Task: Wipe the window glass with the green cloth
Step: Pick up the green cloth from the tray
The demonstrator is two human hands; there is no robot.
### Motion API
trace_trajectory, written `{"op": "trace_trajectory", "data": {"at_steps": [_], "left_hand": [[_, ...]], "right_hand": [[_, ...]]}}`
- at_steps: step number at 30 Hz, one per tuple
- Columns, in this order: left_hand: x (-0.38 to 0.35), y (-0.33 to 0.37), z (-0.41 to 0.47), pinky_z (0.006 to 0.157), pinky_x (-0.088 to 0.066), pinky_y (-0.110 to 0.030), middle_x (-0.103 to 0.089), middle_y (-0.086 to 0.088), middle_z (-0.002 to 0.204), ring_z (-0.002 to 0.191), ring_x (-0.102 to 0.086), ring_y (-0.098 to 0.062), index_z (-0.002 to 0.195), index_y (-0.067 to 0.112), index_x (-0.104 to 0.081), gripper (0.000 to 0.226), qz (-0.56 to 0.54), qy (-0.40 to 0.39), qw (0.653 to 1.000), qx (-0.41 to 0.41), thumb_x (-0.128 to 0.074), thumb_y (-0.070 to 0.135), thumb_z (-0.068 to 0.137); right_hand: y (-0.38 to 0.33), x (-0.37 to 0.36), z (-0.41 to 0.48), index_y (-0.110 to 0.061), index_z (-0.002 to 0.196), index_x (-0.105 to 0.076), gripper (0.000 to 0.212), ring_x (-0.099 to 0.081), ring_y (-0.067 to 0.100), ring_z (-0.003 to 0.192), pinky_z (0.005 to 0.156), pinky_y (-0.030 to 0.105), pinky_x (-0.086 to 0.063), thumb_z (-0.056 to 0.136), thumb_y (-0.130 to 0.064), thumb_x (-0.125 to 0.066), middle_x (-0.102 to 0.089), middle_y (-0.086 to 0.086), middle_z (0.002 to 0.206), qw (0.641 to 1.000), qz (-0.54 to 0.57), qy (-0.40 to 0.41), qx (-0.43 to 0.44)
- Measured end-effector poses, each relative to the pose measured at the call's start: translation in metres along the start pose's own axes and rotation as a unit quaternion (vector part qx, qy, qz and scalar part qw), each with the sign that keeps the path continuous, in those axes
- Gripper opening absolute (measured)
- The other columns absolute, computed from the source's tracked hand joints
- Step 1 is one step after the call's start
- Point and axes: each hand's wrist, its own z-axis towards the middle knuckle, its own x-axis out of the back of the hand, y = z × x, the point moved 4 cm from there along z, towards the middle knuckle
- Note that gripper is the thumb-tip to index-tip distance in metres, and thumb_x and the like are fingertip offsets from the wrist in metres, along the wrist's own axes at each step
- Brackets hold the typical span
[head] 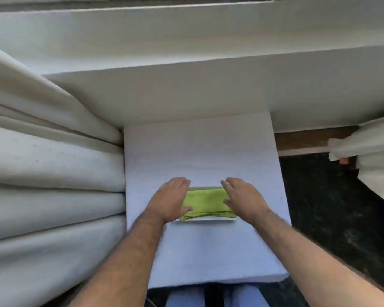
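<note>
1. Nearest the camera I see two bare forearms reaching forward over a pale blue, flat, foam-like tabletop [204,156]; a pair of light blue trouser legs shows below its near edge.
2. The left hand [171,200] lies palm down, its fingers [182,181] extended and together, resting at the left end of a folded, rectangular green cloth [206,203]. The thumb touches the cloth's left edge. I judge it flat and open, with nothing held.
3. The right hand [244,199] mirrors it at the right end, fingers stretched, the thumb on the cloth's upper face. No grasp is closed yet.
4. The cloth lies between the two hands, its long axis running left to right. Both hands are equally near; either could lift it.
5. The cloth sits in a shallow white rectangular tray [205,220], which holds nothing else visible.
6. Left of the tabletop, stacked white foam slabs [53,165] rise.
7. Beyond, white window ledges [186,36] step upward. The glass itself is not clearly in view, so wiping has not begun.
</note>
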Motion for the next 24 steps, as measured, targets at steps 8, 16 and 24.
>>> {"op": "trace_trajectory", "data": {"at_steps": [8,16,24], "left_hand": [[-0.075,-0.009,0.028,0.115,-0.044,-0.044,-0.049,-0.007,0.157,0.143,-0.048,-0.029,0.151,0.012,-0.045,0.049,0.027,-0.003,0.997,0.072,-0.052,0.032,0.107],[-0.080,-0.006,0.047,0.101,-0.046,-0.039,-0.057,-0.004,0.129,0.122,-0.053,-0.026,0.126,0.015,-0.062,0.031,0.021,0.028,0.990,0.139,-0.061,0.014,0.096],[-0.013,-0.004,0.007,0.060,-0.044,-0.032,-0.061,-0.001,0.084,0.069,-0.050,-0.024,0.089,0.023,-0.052,0.018,-0.264,0.040,0.942,0.205,-0.061,0.011,0.079]], "right_hand": [[0.020,-0.059,0.022,-0.013,0.128,-0.059,0.028,-0.060,0.031,0.111,0.083,0.041,-0.050,0.100,-0.011,-0.056,-0.064,0.007,0.121,0.998,-0.019,0.043,-0.040],[0.019,-0.070,0.040,-0.017,0.107,-0.069,0.023,-0.059,0.028,0.099,0.077,0.037,-0.040,0.089,-0.004,-0.065,-0.063,0.004,0.107,0.993,-0.047,0.086,-0.058],[0.010,0.012,0.005,-0.016,0.094,-0.057,0.011,-0.056,0.030,0.082,0.069,0.036,-0.041,0.085,-0.012,-0.060,-0.068,0.002,0.094,0.996,0.033,0.080,-0.037]]}}
